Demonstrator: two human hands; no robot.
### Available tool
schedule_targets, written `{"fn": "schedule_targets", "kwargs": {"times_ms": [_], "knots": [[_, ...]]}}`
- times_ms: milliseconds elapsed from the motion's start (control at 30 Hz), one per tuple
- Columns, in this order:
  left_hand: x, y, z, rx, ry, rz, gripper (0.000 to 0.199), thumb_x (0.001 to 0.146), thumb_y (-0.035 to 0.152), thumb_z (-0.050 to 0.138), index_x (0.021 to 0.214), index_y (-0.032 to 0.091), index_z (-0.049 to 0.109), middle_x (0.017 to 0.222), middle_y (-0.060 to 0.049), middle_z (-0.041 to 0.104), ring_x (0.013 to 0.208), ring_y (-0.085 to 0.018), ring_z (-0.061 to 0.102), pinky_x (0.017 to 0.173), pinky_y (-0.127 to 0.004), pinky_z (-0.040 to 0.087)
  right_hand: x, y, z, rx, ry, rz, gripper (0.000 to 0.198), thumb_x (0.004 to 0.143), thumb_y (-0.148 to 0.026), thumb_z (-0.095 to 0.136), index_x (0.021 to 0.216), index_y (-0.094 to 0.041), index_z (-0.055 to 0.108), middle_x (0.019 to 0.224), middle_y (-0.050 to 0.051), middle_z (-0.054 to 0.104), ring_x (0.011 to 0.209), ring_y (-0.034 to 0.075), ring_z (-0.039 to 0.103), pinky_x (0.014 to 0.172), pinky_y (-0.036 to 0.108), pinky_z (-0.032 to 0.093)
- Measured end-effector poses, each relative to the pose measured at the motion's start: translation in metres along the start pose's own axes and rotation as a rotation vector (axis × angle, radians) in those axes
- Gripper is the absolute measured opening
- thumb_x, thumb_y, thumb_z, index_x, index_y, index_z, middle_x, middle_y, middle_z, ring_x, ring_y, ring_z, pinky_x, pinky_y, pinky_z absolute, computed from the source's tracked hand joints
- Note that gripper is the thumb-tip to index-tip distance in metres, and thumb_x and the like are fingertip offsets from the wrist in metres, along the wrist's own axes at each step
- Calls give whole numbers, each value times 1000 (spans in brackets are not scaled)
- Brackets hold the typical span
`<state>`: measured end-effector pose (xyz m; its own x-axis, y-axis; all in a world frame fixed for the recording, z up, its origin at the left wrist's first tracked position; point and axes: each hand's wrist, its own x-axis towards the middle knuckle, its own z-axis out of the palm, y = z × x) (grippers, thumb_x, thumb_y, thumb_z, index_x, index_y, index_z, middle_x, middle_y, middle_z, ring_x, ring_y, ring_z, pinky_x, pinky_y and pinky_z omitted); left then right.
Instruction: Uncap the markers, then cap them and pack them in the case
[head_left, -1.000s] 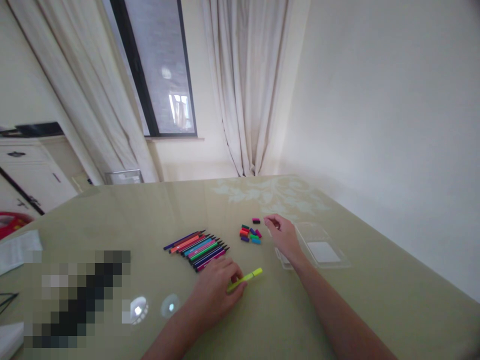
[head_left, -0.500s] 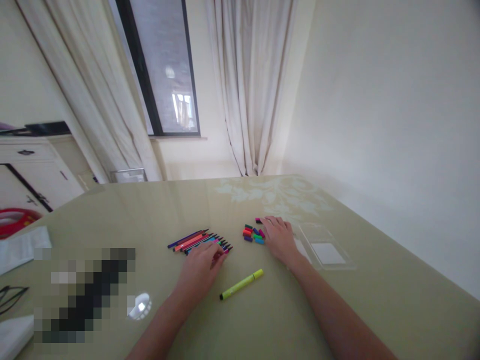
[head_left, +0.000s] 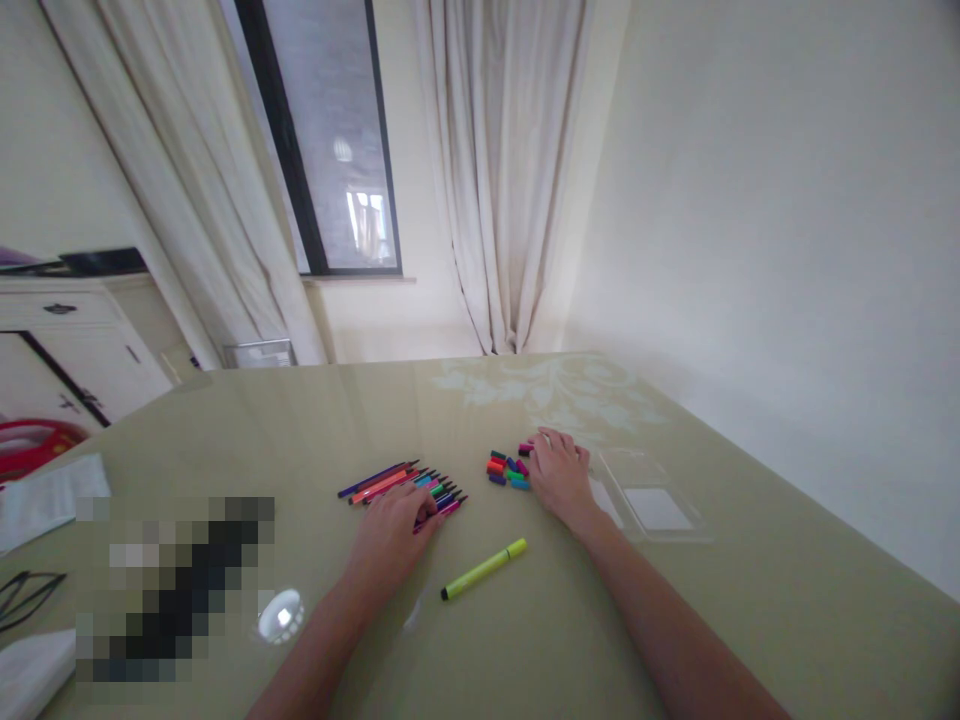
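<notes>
My left hand is at a row of uncapped felt-tip markers on the table. Its thumb and fingers are closed about the magenta marker at the near end of the row; the other markers are partly under the hand. My right hand lies over the right side of a small pile of coloured marker caps. Its fingers are spread, the tips touching a magenta and black cap. Between my forearms lies a capped yellow-green marker.
A clear plastic case with a white insert lies right of my right hand. Off to the left are white paper, glasses, a blurred-out dark patch and a bright round spot. A wall runs along the table's right edge.
My left hand has drawn back slightly to the left and nearer me, showing more of the magenta marker. The magenta cap by my right fingertips has shifted slightly right and nearer.
</notes>
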<state>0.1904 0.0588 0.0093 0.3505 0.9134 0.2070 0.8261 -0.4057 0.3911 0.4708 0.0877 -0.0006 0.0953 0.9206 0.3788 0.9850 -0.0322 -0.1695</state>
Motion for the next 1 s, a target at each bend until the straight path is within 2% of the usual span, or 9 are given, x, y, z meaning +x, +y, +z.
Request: {"fn": "schedule_targets", "kwargs": {"times_ms": [200,400,500,600,700,800,1000], "knots": [[-2,0,2,-5,2,21,9,91,28,68,83,24,71,90,-3,71,92,-25,65,81,-33,43,-2,2,-5,87,19,-17,19,96,-36,61,93,-23,75,114,10,69,111,28,56,93,42,37],[-2,2,5,-30,42,80,13,94,29,63,85,23,70,94,-4,73,93,-26,66,83,-37,45,-1,4,-8,133,-22,-35,15,91,-27,69,80,-24,79,112,8,73,111,28,59,94,43,38],[-1,3,4,-64,87,107,16,98,34,60,92,24,70,97,-5,75,96,-26,67,88,-39,47,0,2,-11,303,20,-42,11,90,-26,69,85,-21,77,101,8,76,102,27,65,92,41,43],[0,2,4,-105,150,119,21,100,41,57,98,25,71,97,-4,76,94,-26,69,88,-39,50,-3,-4,-17,689,-6,-76,14,92,-32,67,94,-20,74,90,6,78,86,22,71,79,34,50],[0,1,5,-146,245,123,26,102,44,54,103,26,72,103,-4,78,98,-26,70,90,-39,51,-8,-14,-26,959,-64,-140,21,90,-38,72,100,-20,74,93,6,80,84,20,73,73,32,51],[1,1,4,-175,317,149,30,103,46,52,108,26,73,107,-5,78,104,-27,69,97,-43,50,-11,-20,-34,1023,-88,-201,25,90,-41,74,105,-21,77,99,7,80,91,21,72,77,33,53],[0,7,0,-200,350,185,29,103,46,53,104,26,73,102,-5,77,101,-26,68,98,-43,50,-13,-22,-38,1040,-100,-300,20,95,-39,70,106,-25,81,102,7,77,94,20,69,84,34,53]]}}
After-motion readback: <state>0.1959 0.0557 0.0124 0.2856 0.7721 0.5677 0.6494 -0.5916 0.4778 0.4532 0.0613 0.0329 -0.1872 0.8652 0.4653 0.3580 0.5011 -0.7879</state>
